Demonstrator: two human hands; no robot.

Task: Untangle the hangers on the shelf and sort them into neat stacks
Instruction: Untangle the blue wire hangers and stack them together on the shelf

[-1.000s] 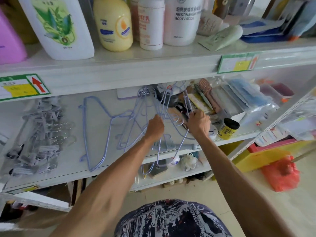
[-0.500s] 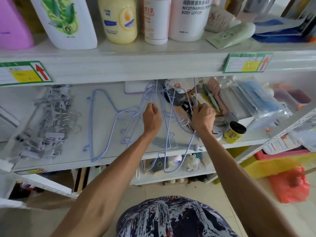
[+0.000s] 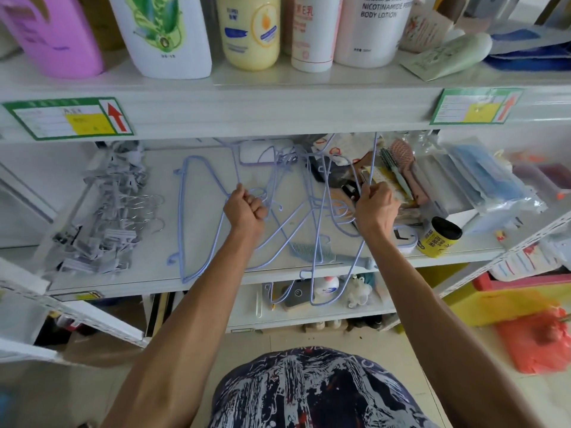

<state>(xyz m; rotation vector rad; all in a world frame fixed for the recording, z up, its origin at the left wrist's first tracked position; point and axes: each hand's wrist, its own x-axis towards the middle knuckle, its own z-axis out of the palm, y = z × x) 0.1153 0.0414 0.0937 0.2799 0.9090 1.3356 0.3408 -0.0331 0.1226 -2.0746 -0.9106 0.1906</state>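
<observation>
Head view puts the tangle of lavender hangers (image 3: 310, 211) right between my fists, low over the middle shelf (image 3: 160, 248) at 12 o'clock from me. My left hand (image 3: 245, 208) is curled tight round a few wires on the 9 o'clock side of the knot, and my right hand (image 3: 375, 206) grips another wire or two on the 3 o'clock side. Both are closed on hangers, about level, neither one nearer. The wires run long from 12 to 6, their lower loops hanging past the shelf's front edge, so I reckon the next pull wants to go sideways — 9 against 3 — to part them. One single lavender hanger (image 3: 183, 223) lies flat at 9 o'clock of my left hand, and further that way sits a heap of grey clip hangers (image 3: 108, 217). Off at 3 o'clock are clear bags (image 3: 482, 177) holding something blue, and a yellow jar (image 3: 437, 237) with its black lid on — what is inside I cannot tell.
</observation>
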